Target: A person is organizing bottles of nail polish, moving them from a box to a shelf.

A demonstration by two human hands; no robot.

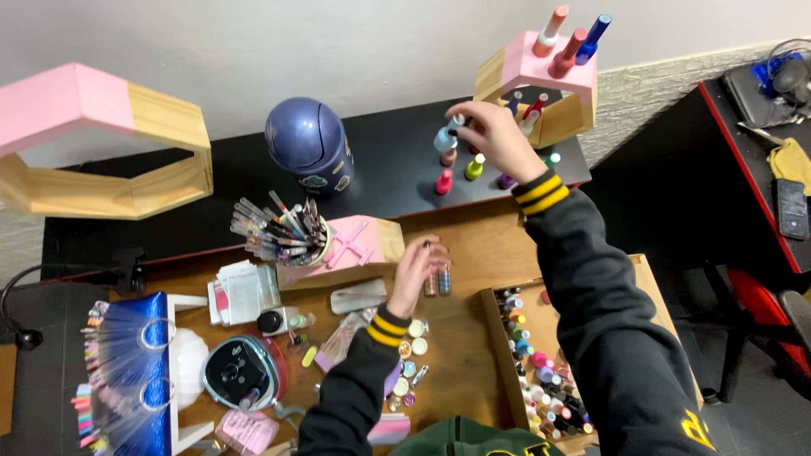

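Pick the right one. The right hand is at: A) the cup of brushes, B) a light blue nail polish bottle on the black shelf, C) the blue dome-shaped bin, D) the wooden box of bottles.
B: the right hand pinches the cap of the light blue nail polish bottle standing on the black shelf.

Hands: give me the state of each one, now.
Left hand: closed on small glitter bottles.
Right hand: closed on a light blue polish bottle.
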